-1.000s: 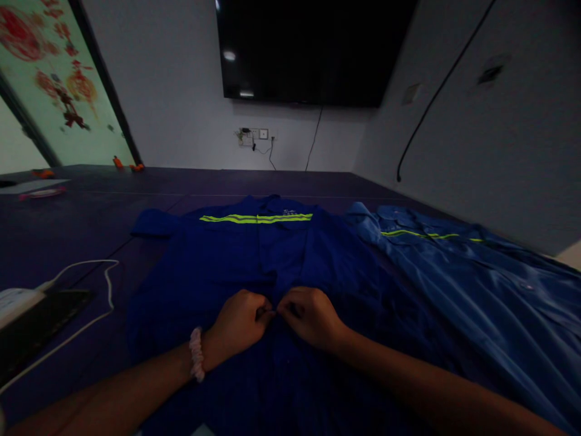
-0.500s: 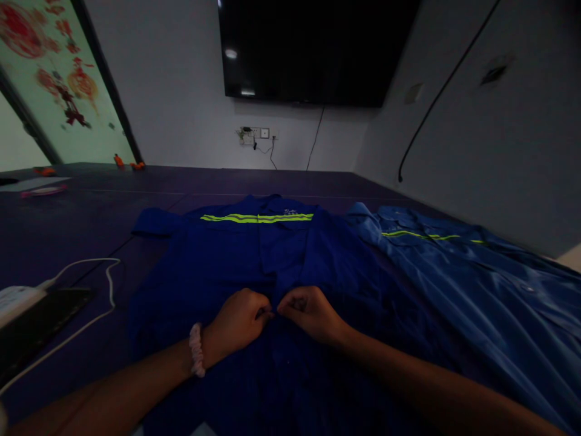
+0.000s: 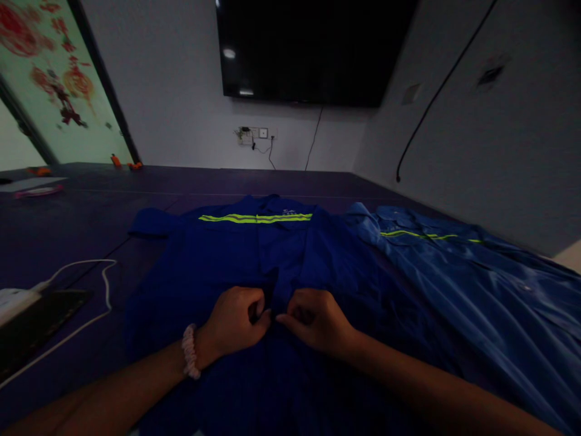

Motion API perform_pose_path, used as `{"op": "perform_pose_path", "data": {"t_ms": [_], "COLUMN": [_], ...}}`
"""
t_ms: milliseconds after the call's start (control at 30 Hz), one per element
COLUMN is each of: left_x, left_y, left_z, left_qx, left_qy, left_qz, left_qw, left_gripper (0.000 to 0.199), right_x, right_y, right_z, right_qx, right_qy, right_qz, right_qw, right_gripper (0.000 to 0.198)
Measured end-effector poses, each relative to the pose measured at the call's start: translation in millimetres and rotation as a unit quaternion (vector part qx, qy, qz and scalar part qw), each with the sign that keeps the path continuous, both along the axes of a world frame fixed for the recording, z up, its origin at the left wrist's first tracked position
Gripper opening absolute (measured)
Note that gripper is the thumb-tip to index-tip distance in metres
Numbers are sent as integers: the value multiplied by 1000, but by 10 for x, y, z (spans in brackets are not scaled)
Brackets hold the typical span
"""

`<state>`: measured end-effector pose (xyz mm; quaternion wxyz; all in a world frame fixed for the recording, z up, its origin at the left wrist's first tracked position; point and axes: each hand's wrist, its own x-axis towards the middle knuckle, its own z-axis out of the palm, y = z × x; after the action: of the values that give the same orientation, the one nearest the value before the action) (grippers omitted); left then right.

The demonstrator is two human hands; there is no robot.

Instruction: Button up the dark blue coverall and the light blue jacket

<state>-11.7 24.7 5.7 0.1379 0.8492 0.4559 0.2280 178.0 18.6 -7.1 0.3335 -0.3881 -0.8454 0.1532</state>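
Note:
A dark blue work jacket [image 3: 222, 260] with a yellow-green reflective stripe across its chest lies spread out before me, collar at the far end. At its front opening, my left hand [image 3: 240, 321] pinches the cloth near the middle; a pink scrunchie [image 3: 189, 351] circles that wrist. Close beside it on the right, my right hand [image 3: 318, 321] is closed too, thumb and fingers pinching the front edge of the jacket. The cloth rises in a fold between the hands. Whether a button lies between the fingertips is too dark to see.
Another, lighter blue jacket [image 3: 472, 272] lies to the right. On the left are a dark phone-like slab [image 3: 45, 318], a white plug block [image 3: 16, 301] and a white cable [image 3: 108, 290]. A television [image 3: 318, 48] hangs on the wall beyond the purple surface [image 3: 181, 178].
Both hands have come slightly nearer to me, still pinching at the jacket's front. The right hand has shifted a little to the right, and the fold between them shows more.

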Motion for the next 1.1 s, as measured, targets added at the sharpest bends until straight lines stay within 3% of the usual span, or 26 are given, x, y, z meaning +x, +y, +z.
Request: {"op": "perform_pose_path", "data": {"t_ms": [100, 167, 233, 367, 533, 733, 967, 1100], "left_x": [-16, -12, -3, -5, -26, 42, 63, 57], "left_y": [-85, -136, -164, -148, -108, -154, -250, -253], "left_z": [79, 103, 103, 73, 41, -43, -166, -136], "left_qx": [-50, -70, -67, -55, -65, -48, -25, -35], "left_qy": [41, 80, 110, 128, 137, 114, 25, -2], "left_qz": [-77, -124, -152, -188, -227, -203, -140, -187], "left_qw": [995, 987, 980, 972, 962, 971, 990, 982], "left_gripper": [17, 10, 5, 14, 1, 9, 6, 20], "right_x": [47, 64, 71, 82, 80, 31, 76, 117], "right_y": [-88, -114, -120, -120, -149, -156, -145, -160], "right_z": [68, 87, 88, 89, 102, 14, -88, -68], "right_qx": [-12, -31, -39, -43, -38, -84, -169, -224], "right_qy": [-109, -173, -211, -234, -244, -236, -130, -59], "right_qz": [150, 195, 192, 180, 175, 160, 132, 143], "right_qw": [983, 965, 958, 954, 953, 955, 968, 962], "right_gripper": [28, 25, 26, 24, 18, 9, 6, 8]}}
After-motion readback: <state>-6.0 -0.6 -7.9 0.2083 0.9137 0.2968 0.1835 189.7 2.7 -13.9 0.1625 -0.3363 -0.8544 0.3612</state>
